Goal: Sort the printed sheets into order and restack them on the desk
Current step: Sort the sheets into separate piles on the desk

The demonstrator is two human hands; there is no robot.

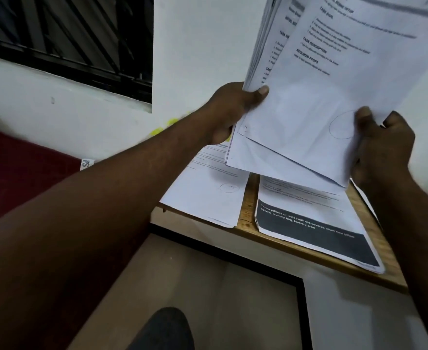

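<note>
white paper: sheaf [263, 157] of printed sheets held up in the air above desk [247, 198], tilted, upper end cut off at top right of view. fanned at lower edge. top sheet [309, 109] skewed off the ones behind. headings legible on top sheet: "task goal", "task description", "required props". body text too blurred to read. faint pen circle near its lower right edge.

left hand [230, 112] gripping sheaf at left edge: thumb pressed flat on the front, fingers behind the paper, hidden. right hand [382, 145] pinching top sheet at right edge: thumb on the front beside the circle, fingers curled behind. cannot tell how many sheets in that pinch.

below sheaf, two piles lying flat on desk, apart, strip of bare wood between. left pile [208, 195]: top page mostly white, lines of text at far end, small circle mark. right pile [309, 223]: dark band across near end, white text starting "throw pillows on sofa", near corners slightly curled, far end hidden by sheaf.

desk of light wood. beyond it white wall [195, 46] with yellow smudges [167, 125]; dark barred window [69, 34] upper left. red surface [18, 173] at left. dark rounded shape [167, 329] at bottom edge, cannot tell what.
</note>
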